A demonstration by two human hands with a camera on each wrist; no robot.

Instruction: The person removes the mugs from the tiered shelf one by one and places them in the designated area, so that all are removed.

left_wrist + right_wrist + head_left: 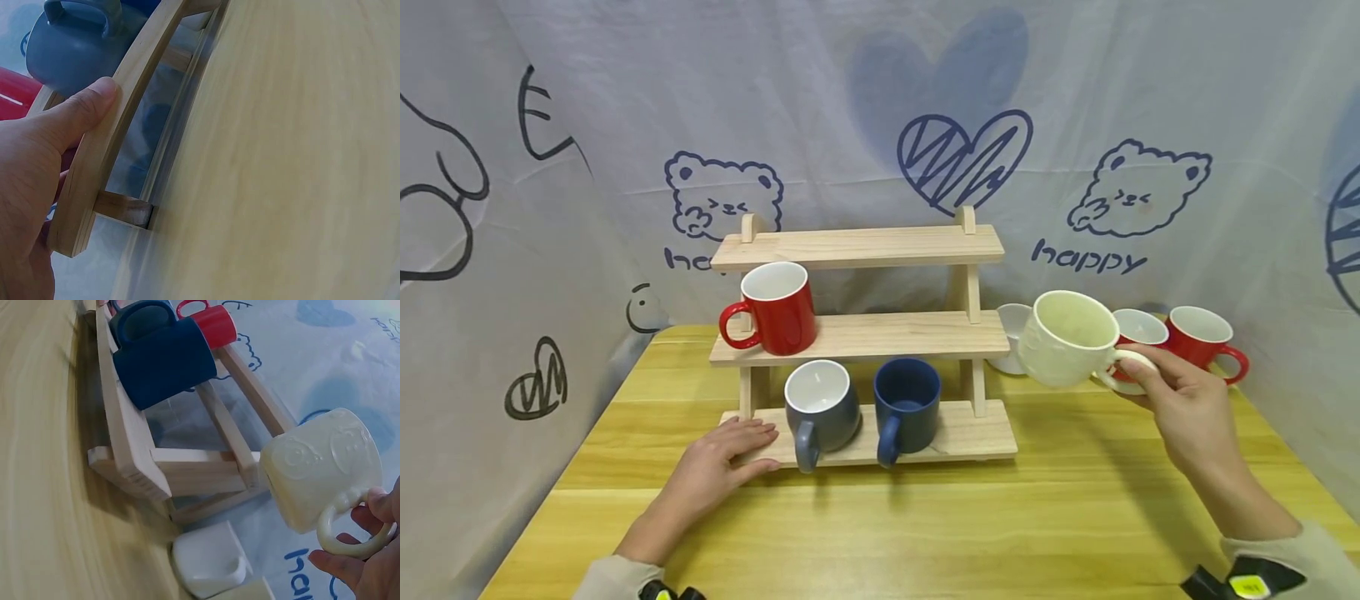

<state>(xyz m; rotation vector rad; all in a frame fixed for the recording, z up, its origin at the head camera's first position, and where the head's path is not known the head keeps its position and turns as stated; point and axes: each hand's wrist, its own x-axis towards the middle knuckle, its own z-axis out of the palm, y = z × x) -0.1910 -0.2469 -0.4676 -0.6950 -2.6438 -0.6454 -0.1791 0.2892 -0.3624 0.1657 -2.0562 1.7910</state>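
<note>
My right hand [1187,404] pinches the handle of a cream mug [322,469] with raised relief, held in the air right of a three-tier wooden rack [917,335]. My left hand [718,458] rests on the left end of the rack's bottom shelf, fingers laid over the top. In the left wrist view, its thumb [94,100] lies against the board's edge. A grey-blue mug [822,417] and a dark blue mug [907,412] stand on that shelf, handles forward. On the middle shelf sits a red mug [782,312], handle to the left.
Behind the cream mug, a white mug [206,556] and two red mugs, one at the far right [1198,333], stand on the wooden table [850,533]. Light curtains [865,100] with drawings hang behind and at the sides.
</note>
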